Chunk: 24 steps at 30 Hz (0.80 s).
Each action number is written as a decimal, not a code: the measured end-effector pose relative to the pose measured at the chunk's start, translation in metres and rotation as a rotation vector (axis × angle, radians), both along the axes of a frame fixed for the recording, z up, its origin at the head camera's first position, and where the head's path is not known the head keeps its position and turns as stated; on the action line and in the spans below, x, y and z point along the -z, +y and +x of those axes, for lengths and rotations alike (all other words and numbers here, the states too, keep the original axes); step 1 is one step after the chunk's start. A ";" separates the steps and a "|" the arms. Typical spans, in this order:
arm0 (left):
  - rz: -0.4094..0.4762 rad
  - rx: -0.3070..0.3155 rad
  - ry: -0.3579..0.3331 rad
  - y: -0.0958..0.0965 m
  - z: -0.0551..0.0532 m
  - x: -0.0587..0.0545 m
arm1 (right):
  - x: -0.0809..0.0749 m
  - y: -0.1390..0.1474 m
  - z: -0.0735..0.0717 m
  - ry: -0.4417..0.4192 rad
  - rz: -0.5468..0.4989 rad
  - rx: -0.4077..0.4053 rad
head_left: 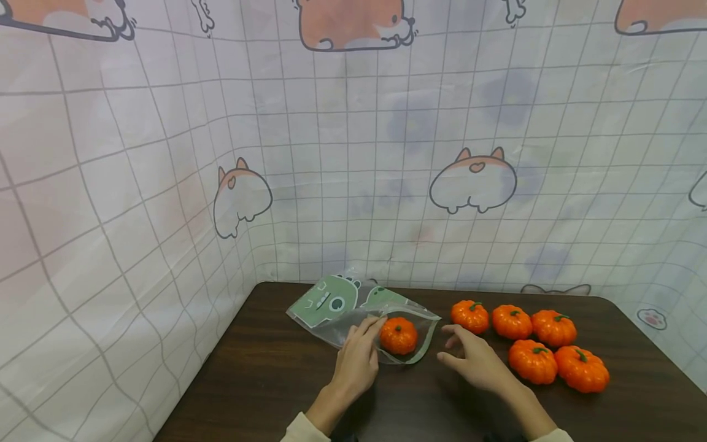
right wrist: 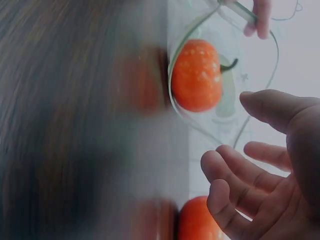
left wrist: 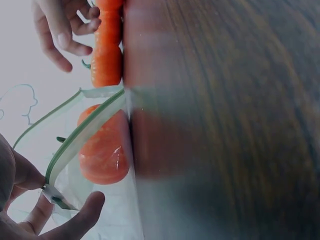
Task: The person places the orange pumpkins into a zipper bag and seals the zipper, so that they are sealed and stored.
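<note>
A clear zip bag (head_left: pixel 326 302) printed with green cartoon faces lies on the table, its mouth spread toward the right. Inside, near the mouth, sits a small orange pumpkin (head_left: pixel 399 336) with a green stem. My left hand (head_left: pixel 356 361) pinches the bag's rim at one end of the mouth; the left wrist view shows the green zip strip (left wrist: pixel 82 131) running from those fingers. To the right of the mouth, my right hand (head_left: pixel 479 363) hovers with loosely bent, spread fingers and holds nothing. In the right wrist view the pumpkin (right wrist: pixel 196 76) stands beyond my thumb.
Several more orange pumpkins (head_left: pixel 533 362) stand grouped on the right side of the dark wooden table (head_left: pixel 248 368), the nearest just beyond my right hand. A white grid-patterned cloth (head_left: pixel 359 215) with cartoon dogs hangs behind the table and along its left side.
</note>
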<state>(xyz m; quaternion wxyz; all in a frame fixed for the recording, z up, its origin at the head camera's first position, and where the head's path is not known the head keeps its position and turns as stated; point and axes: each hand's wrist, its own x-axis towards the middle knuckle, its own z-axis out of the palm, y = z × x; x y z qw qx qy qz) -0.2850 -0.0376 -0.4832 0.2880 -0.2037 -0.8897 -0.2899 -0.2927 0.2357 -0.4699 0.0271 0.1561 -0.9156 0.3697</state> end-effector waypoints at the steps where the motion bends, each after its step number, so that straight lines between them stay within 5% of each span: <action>1: 0.002 0.000 0.001 0.000 0.000 0.000 | -0.001 0.003 0.001 -0.002 0.003 0.000; 24: 0.013 0.038 0.050 -0.003 -0.004 0.003 | -0.020 0.063 0.024 0.055 0.052 0.071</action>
